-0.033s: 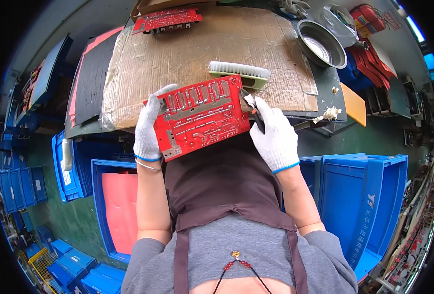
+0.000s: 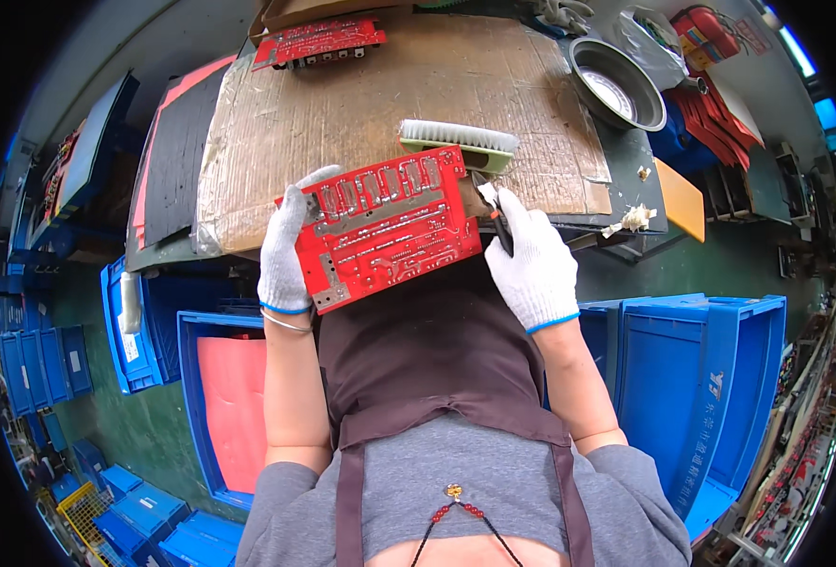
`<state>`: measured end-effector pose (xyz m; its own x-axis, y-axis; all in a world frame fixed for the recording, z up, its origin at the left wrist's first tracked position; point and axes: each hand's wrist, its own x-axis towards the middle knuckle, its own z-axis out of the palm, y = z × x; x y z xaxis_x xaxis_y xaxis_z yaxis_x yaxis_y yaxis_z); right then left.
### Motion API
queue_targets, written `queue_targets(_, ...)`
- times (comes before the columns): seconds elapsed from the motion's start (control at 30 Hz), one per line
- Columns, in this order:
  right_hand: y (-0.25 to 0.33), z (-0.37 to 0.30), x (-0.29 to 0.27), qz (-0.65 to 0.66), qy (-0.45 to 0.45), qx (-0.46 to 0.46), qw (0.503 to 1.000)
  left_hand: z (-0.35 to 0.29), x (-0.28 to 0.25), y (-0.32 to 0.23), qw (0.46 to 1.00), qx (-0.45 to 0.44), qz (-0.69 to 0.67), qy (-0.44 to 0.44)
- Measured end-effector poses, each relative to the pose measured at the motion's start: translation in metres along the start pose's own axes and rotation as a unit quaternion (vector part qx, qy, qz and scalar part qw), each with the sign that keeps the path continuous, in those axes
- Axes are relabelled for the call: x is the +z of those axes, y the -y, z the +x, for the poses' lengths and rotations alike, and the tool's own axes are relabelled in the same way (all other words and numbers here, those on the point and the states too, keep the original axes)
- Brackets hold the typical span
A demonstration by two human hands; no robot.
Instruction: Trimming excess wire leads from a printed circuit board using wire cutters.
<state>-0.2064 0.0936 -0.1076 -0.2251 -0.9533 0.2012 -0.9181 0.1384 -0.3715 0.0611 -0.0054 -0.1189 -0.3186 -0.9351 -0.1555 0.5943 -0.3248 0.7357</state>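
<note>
A red circuit board (image 2: 394,230) is held tilted above my lap, near the front edge of the bench, its soldered side facing up. My left hand (image 2: 288,248), in a white knit glove, grips its left end, with the thumb along the upper left corner. In my right hand (image 2: 534,265), also gloved, is a pair of pliers (image 2: 503,231) with black handles. The pliers' jaws point up beside the board's right edge; I cannot tell whether they touch it. Just beyond the board lies a brush (image 2: 460,142) with white bristles and a pale green back.
Worn cardboard (image 2: 342,104) covers the bench. A second red board (image 2: 319,42) lies at the far left, a metal bowl (image 2: 616,85) at the far right. Crumpled scraps (image 2: 633,220) sit near the right corner. Blue crates (image 2: 697,378) flank me, one holding a pink sheet (image 2: 229,406).
The pliers and my right hand have shifted slightly, and the jaws look a little narrower. The board stays in nearly the same place in my left hand.
</note>
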Motion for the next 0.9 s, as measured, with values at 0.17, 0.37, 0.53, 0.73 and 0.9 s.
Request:
queue_targets(0.17, 0.005, -0.005, -0.002, 0.038, -0.037, 0.026, 0.998, 0.004, -0.002, -0.001, 1.000, -0.012, -0.002, -0.003)
queue_targets(0.37, -0.002, 0.002, -0.001, -0.059, 0.031, 0.088, 0.994, 0.005, -0.004, -0.003, 1.000, -0.011, 0.008, -0.008)
queue_targets(0.53, 0.015, -0.008, -0.005, -0.006, -0.011, 0.014, 1.000, 0.004, 0.000, -0.004, 1.000, -0.017, -0.002, -0.010)
queue_targets(0.73, 0.002, -0.007, 0.002, -0.014, 0.001, 0.055, 0.998, 0.007, -0.007, -0.004, 1.000, -0.020, 0.003, 0.005)
queue_targets(0.9, 0.006, -0.007, 0.006, 0.007, 0.019, 0.042, 0.999, 0.007, -0.004, -0.004, 1.000, -0.023, 0.001, -0.001)
